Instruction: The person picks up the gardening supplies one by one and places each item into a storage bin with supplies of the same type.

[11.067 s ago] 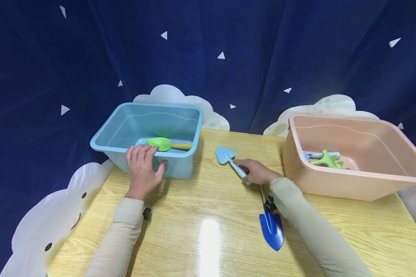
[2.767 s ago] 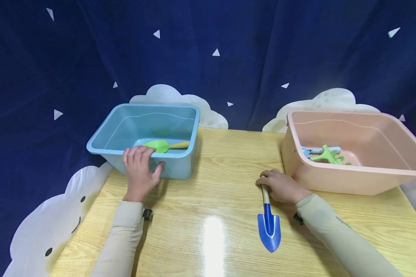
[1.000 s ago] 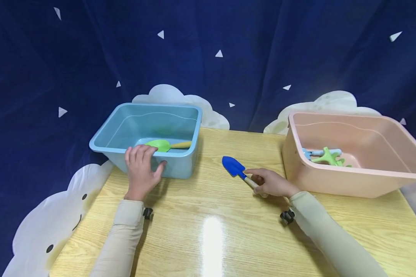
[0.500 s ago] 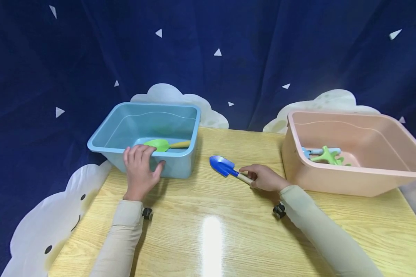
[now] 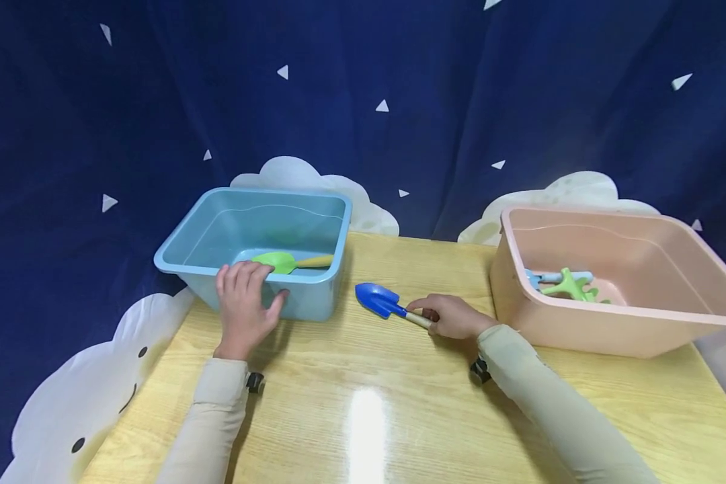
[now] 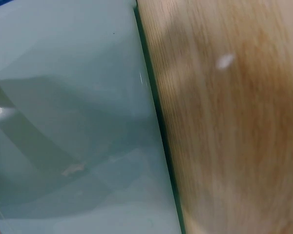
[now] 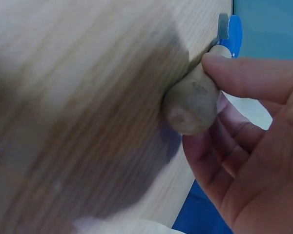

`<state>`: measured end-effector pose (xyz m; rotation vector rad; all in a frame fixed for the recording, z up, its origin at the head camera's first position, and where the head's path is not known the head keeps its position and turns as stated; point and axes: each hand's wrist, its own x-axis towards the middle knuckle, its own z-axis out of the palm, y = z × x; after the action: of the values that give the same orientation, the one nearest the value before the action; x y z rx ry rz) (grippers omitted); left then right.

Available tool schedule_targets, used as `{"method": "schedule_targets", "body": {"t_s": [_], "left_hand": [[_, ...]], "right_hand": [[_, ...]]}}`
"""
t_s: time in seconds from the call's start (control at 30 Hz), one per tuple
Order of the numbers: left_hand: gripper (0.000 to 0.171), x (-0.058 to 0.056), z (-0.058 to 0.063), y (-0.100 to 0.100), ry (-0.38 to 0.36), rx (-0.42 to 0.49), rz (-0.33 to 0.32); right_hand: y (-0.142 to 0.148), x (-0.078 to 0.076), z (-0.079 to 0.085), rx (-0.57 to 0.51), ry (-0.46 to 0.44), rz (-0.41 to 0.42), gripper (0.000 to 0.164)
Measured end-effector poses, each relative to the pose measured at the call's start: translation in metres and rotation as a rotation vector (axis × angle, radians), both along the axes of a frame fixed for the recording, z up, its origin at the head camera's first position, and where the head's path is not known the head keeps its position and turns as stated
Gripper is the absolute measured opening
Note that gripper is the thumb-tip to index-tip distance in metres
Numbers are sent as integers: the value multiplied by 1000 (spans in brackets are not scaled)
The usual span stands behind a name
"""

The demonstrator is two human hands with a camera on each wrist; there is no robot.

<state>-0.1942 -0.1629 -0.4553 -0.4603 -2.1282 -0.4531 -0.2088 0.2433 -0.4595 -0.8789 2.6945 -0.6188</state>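
My right hand holds a small garden trowel by its wooden handle, thumb on one side and fingers on the other. Its blue blade points left toward the blue bin. In the right wrist view the rounded handle end lies against or just over the table; contact is hard to tell. My left hand grips the blue bin's front rim, fingers over the edge and thumb outside. Inside that bin lies a green trowel with a yellow handle, partly hidden by the fingers and front wall.
At the right stands a pink bin. A green rake-like tool and a light-blue tool lie in it. Both bins rest on the wooden table, before a dark blue curtain with white clouds.
The light-blue shovel has left the tabletop since the earliest frame. My right hand has since taken the blue trowel, swung its blade from front to left, and moved it left. My left hand stayed.
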Motion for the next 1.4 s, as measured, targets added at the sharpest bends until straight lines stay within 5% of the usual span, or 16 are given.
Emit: {"method": "schedule_targets", "body": {"t_s": [0.37,0.63,1.0,1.4], "left_hand": [[51,1,-2,3,8,6,-12],[51,1,0,2,15,8,-9],[52,1,0,1,14,7,-16],[49,0,-1,1,25,11,-3]], "right_hand": [[0,-13,-2,-23,-169,-31,58],[-2,-18,-3,-42,-139,20,59],[-8,-25,0,93,-14,54,67],[-12,-31,3,124,-50,27,66]]}}
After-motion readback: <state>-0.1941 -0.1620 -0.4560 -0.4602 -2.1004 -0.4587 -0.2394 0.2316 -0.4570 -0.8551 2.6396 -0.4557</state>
